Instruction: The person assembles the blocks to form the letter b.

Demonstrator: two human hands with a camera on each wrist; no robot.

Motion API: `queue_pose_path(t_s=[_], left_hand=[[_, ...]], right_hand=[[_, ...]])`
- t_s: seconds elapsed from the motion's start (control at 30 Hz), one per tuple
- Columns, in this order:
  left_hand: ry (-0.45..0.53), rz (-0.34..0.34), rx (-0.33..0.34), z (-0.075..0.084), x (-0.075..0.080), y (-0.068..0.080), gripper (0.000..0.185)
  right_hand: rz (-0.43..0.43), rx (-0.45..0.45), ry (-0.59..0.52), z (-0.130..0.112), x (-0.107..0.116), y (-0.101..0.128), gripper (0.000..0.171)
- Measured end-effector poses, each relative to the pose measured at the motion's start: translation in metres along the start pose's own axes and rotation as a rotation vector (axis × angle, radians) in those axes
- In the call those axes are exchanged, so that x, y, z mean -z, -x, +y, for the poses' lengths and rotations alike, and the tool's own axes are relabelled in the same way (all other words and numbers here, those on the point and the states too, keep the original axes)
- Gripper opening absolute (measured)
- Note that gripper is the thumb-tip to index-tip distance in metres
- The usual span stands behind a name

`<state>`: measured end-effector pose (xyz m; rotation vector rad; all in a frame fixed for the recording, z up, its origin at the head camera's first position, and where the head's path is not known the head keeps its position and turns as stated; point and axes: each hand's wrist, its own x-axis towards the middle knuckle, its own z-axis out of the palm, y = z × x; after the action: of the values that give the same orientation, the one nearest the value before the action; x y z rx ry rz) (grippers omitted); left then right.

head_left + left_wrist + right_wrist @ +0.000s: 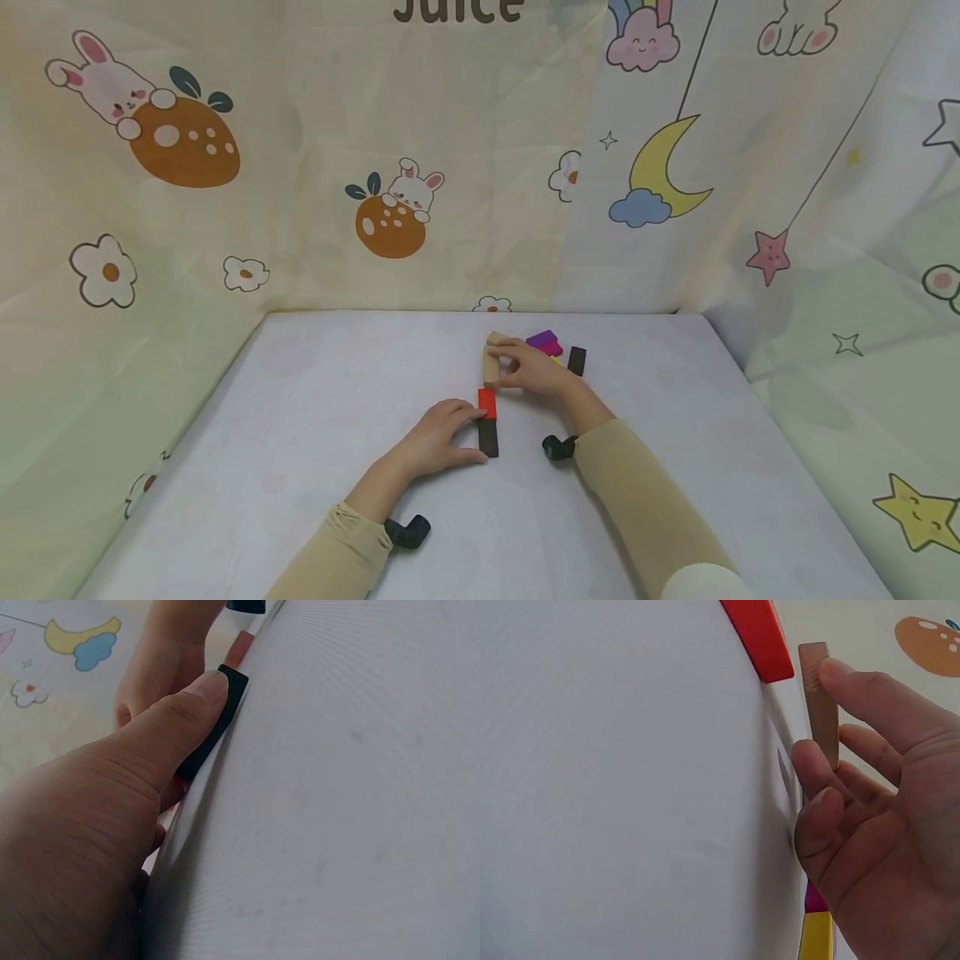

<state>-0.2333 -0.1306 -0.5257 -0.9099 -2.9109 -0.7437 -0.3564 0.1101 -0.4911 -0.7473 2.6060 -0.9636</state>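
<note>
In the head view a row of blocks runs away from the person. At the near end is a black block [488, 439], its far end meeting a red block [487, 403]. The left hand [438, 437] pinches the black block, thumb at its near end and index finger beside the joint with the red one. Past the red block, the right hand [536, 369] holds a plain wooden block [491, 367] between thumb and fingers. In the right wrist view this wooden block [821, 712] appears slightly apart from the red block [761, 637]. A second wooden block [496, 337] lies beyond, partly hidden by fingers.
Behind the right hand lie a purple block [542, 338], a magenta block [552, 348], a mostly hidden yellow block [556, 360] and another black block [577, 360]. Everything rests on a white-covered table [300, 400], with a printed cloth [480, 100] hanging behind it.
</note>
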Motion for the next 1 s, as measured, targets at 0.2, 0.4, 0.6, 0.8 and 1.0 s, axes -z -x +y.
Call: queue_pose_path(t_s=[0.2, 0.4, 0.6, 0.8, 1.0], left_hand=[[-0.003, -0.003, -0.001, 0.0008, 0.0001, -0.0004, 0.072], [0.001, -0.008, 0.002, 0.0010, 0.0008, -0.0007, 0.072], [-0.004, -0.007, 0.000, 0.0007, 0.0003, -0.0010, 0.072], [-0.006, 0.001, -0.002, 0.0017, 0.0007, -0.0011, 0.072], [-0.005, 0.000, -0.004, 0.0016, 0.0005, -0.0012, 0.073]], right_hand=[[-0.005, 0.008, 0.020, -0.0053, -0.0046, -0.0065, 0.070], [-0.025, 0.010, 0.036, -0.0094, -0.0073, -0.0094, 0.071], [-0.048, -0.003, 0.025, -0.0089, -0.0083, -0.0089, 0.067], [-0.061, -0.008, 0.007, -0.0074, -0.0079, -0.0086, 0.065], [-0.032, -0.018, -0.001, -0.0046, -0.0092, -0.0081, 0.059]])
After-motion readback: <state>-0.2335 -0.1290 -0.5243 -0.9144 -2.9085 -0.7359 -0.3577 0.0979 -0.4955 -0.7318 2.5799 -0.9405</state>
